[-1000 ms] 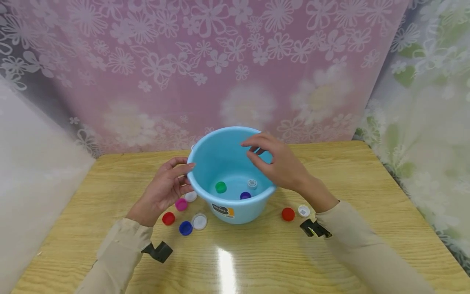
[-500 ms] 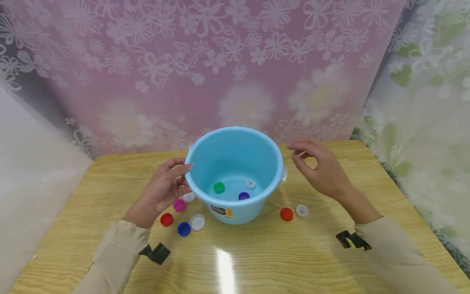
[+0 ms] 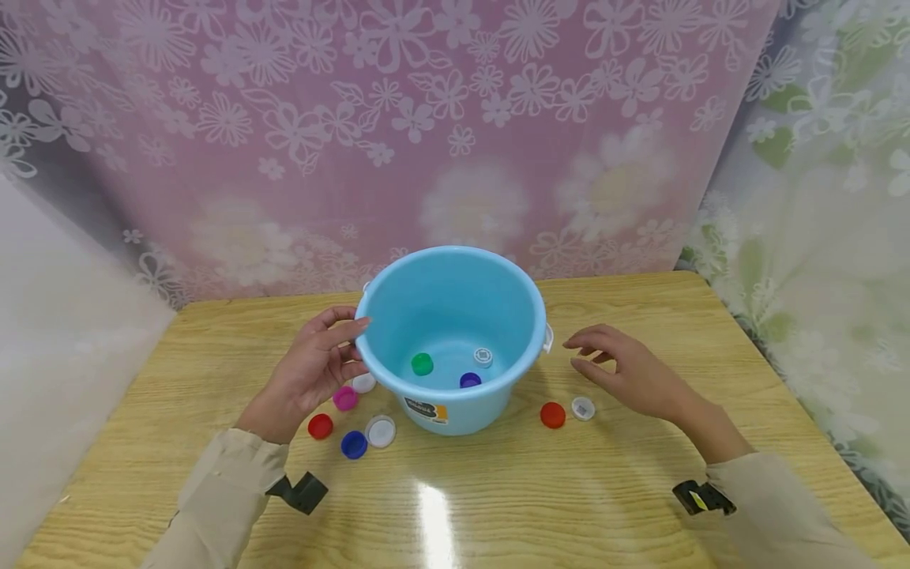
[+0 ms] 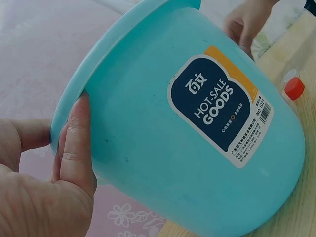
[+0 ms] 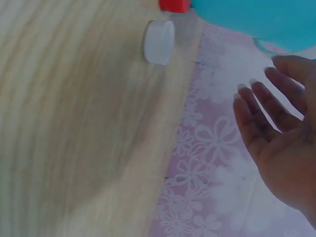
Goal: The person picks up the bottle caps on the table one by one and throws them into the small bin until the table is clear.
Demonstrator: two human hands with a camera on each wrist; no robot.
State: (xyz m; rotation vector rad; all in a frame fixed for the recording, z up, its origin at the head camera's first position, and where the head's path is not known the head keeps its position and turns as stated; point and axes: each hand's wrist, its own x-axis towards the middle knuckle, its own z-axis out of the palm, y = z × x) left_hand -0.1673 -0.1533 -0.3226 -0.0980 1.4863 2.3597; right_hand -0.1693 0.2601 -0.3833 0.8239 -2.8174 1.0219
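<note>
A light blue bucket stands on the table, tilted slightly toward me. My left hand grips its left rim, thumb inside and fingers outside; the left wrist view shows the bucket's label. Inside lie a green bottle cap, a white cap and a purple cap. To the right of the bucket my right hand hovers with loosely bent fingers, holding nothing. Below its fingertips a white cap and a red cap lie on the table.
Several caps lie left of the bucket, among them a pink cap, a red cap, a blue cap and a larger white cap. A floral curtain hangs behind the wooden table.
My right hand has moved from over the bucket out to the right, then down toward the white and red caps. The left hand keeps its hold on the rim.
</note>
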